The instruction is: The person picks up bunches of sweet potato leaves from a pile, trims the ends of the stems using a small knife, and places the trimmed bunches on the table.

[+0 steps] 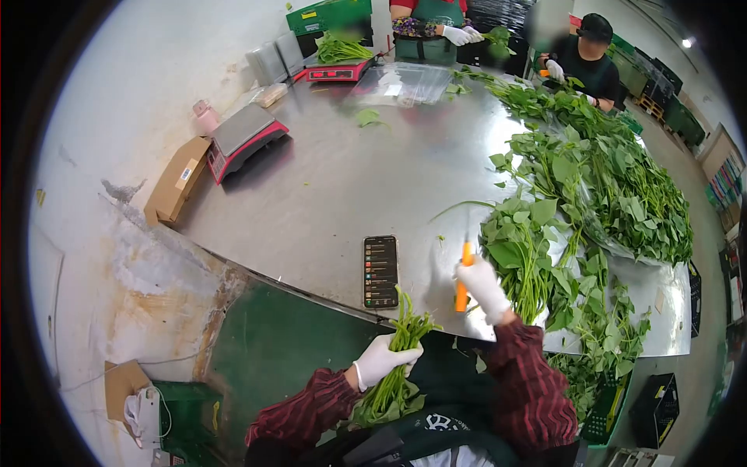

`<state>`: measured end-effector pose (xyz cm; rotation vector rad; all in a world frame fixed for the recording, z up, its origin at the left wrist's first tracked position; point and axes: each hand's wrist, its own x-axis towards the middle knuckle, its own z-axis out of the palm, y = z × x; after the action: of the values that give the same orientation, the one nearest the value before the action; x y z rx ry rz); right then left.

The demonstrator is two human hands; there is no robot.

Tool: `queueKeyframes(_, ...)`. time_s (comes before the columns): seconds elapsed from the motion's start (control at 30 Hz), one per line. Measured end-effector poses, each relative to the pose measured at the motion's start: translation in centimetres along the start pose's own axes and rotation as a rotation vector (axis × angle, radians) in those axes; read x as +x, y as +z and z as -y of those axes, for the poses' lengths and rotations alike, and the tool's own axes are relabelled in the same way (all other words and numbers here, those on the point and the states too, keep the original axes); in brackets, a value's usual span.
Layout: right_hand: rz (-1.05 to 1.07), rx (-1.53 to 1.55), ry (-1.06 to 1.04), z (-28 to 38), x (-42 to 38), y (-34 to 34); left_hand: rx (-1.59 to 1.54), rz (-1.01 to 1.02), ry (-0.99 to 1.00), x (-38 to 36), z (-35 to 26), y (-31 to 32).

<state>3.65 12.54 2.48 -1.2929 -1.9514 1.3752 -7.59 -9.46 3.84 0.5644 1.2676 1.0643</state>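
— Steel table (334, 194) edge: the left hand (383, 359) clenched a bunch of greens (398, 342), stems up, near the phone (380, 272).
— And the right hand (482, 286) gripped an orange-handled knife (464, 279); best trimmed with stems even, blade clear of the fingers.

A phone (380, 272) is lying on the steel table (327, 194), scales (243, 140) and a cardboard box (177, 180) are sitting farther off.

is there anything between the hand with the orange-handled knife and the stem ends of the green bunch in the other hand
Nothing visible. The right hand holds the orange-handled knife just right of the green bunch's stem ends, gripped by the left hand. The black phone lies flat to the left.
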Motion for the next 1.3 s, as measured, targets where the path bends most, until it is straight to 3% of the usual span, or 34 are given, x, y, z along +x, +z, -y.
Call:
queueKeyframes(0.07, 0.019, 0.425, -0.084, 2.4, -3.7, -3.8, -0.043, 0.054, -0.003, 1.1, -0.4, 0.6)
queueKeyframes(0.1, 0.026, 0.394, -0.061, 4.0, -5.9, -5.9, -0.065, 0.073, -0.014, 1.6, -0.8, 1.1)
queueKeyframes(0.13, 0.033, 0.322, 0.024, 5.0, -8.0, -7.9, -0.061, 0.102, -0.019, 2.3, -1.3, 1.8)
queueKeyframes(0.23, -0.228, -0.059, -0.385, -0.7, -12.0, -10.4, 0.050, 0.174, -0.059, 4.4, -2.6, 4.8)
queueKeyframes(0.27, -0.325, -0.126, -0.310, -0.7, -14.1, -10.8, 0.061, 0.219, -0.065, 5.2, -2.9, 6.1)
queueKeyframes(0.33, -0.544, -0.408, -0.402, -2.8, -16.7, -11.4, 0.074, 0.315, -0.011, 6.8, -3.1, 8.9)
queueKeyframes(0.53, -0.696, -0.496, -0.094, -8.1, -23.5, -13.5, 0.386, 0.496, -0.004, 10.8, -0.4, 19.2)
queueKeyframes(0.63, -0.772, -0.488, 0.060, -9.3, -25.7, -14.2, 0.671, 0.473, 0.334, 11.1, 2.1, 23.6)
queueKeyframes(0.77, -0.902, -0.496, 0.192, -13.0, -26.9, -14.5, 0.788, 0.510, 0.368, 10.6, 4.2, 27.2)
queueKeyframes(0.87, -0.960, -0.442, 0.191, -17.5, -27.7, -13.8, 0.898, 0.520, 0.427, 10.5, 5.8, 27.8)
queueKeyframes(1.07, -0.884, -0.366, 0.200, -24.9, -29.9, -12.4, 0.898, 0.549, 0.312, 9.1, 6.8, 28.0)
queueKeyframes(1.13, -0.657, -0.527, 0.681, -32.0, -33.0, -11.8, 0.780, 0.527, 0.324, 8.6, 4.3, 27.9)
queueKeyframes(1.17, -0.630, -0.533, 0.715, -32.9, -35.2, -11.5, 0.797, 0.529, 0.416, 9.0, 3.5, 27.5)
queueKeyframes(1.23, -0.670, -0.541, 0.682, -31.6, -35.6, -12.8, 0.821, 0.519, 0.541, 10.4, 3.2, 27.4)
queueKeyframes(1.3, -0.803, -0.473, 0.556, -25.2, -34.1, -14.3, 0.981, 0.475, 0.639, 11.4, 5.1, 27.3)
